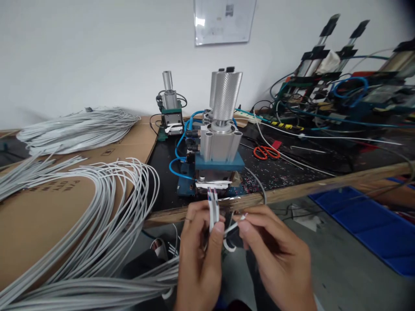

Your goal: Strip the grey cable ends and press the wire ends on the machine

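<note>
My left hand [202, 255] is closed round a small bunch of white cables [213, 211], their ends pointing up with thin coloured wires showing at the tips. To its right, my right hand [275, 255] pinches the end of one single white cable [234, 226] between thumb and fingers. Just beyond both hands, at the bench edge, stands a pneumatic press [220, 142] with a knurled silver cylinder on a blue base. White strips lie across the front of its jaw. A thick bundle of grey-white cables [106, 287] runs in from the left toward my left hand.
Cardboard [35, 229] on the left bears looped cables and a large coil [78, 129]. A smaller press [171, 108] stands behind. Orange-handled scissors [266, 152], wire scraps and loose cables lie on the black bench top. More machines [324, 73] stand at right, above a blue panel [366, 229].
</note>
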`<state>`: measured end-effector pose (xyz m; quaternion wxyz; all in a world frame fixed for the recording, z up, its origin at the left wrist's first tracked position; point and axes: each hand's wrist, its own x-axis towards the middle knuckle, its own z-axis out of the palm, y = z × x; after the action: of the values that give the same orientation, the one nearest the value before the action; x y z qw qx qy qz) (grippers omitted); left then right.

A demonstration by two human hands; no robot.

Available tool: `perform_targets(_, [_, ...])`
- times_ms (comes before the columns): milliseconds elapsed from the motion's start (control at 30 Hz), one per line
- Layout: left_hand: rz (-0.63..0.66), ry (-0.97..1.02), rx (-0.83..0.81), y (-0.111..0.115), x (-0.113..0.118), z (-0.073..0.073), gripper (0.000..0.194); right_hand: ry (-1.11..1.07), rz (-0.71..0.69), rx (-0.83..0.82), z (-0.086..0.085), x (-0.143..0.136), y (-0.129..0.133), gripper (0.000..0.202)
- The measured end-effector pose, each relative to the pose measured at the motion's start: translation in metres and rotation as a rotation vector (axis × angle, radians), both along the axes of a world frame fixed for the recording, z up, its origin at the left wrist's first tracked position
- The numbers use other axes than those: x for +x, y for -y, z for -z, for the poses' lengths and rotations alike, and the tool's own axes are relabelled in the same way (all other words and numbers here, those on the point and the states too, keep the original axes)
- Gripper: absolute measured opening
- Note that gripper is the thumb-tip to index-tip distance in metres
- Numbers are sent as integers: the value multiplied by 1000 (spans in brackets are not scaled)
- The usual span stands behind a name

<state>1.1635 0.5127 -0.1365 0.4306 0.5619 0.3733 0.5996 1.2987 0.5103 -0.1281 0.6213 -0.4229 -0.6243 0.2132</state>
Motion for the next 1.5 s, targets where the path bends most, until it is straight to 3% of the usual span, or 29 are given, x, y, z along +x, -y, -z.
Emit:
perform_targets(67, [-97, 54, -11, 0, 0, 1, 16, -157, -113, -49, 7, -2, 2, 15])
perform_targets(200, [-89, 51, -83, 5, 2, 1, 17, -238, -386, -299, 11, -3, 8, 22])
perform_targets(300, [-154, 41, -22, 11, 6, -2, 18, -211, -389, -394, 10, -1, 10, 29])
perform_targets(400, [-193, 100, -60, 14, 8, -4, 11, -151, -366, -383, 12, 1, 11, 30])
perform_targets(567, [-71, 97, -86, 10, 5, -5, 7, 35, -299, -299, 16, 3, 12, 32])
perform_targets(667, [7, 24, -44, 7, -8, -3, 9, 180, -288, -227, 7, 13, 6, 28])
perform_targets(733, [185, -75, -70, 5, -20, -2, 10, 338, -420, -219, -2, 24, -1, 27])
perform_targets(800, [387, -205, -132, 4, -27, -2, 14, 499, -686, -238, -8, 32, -8, 26])
perform_targets(867, [458, -267, -199, 3, -27, -1, 16, 523, -773, -262, -7, 33, -11, 27])
perform_targets(900, [412, -253, -227, 2, -25, 0, 15, 472, -712, -276, -4, 30, -11, 28])
perform_targets(1000, [101, -121, -238, -1, -15, 4, 9, 193, -371, -323, 10, 15, -5, 33])
perform_targets(1067, [19, -90, -214, -2, -15, 5, 9, 139, -284, -337, 13, 11, -2, 34])
perform_targets(1100, [84, -104, -210, -2, -19, 5, 10, 187, -330, -329, 12, 12, -1, 34])
perform_targets(1200, [494, -282, -239, 0, -31, 0, 19, 443, -698, -290, 7, 25, -5, 36])
perform_targets(1233, [518, -318, -232, 0, -33, -2, 20, 469, -765, -287, 6, 28, -7, 37])
perform_targets(1300, [385, -280, -239, 0, -30, -3, 18, 349, -688, -325, 10, 28, -7, 38])
perform_targets(1400, [54, -100, -280, -2, -15, 0, 14, -152, -402, -476, 25, 8, 0, 34])
perform_targets(1500, [-30, 8, -293, -2, -2, 6, 18, -525, -328, -540, 35, -21, 11, 34])
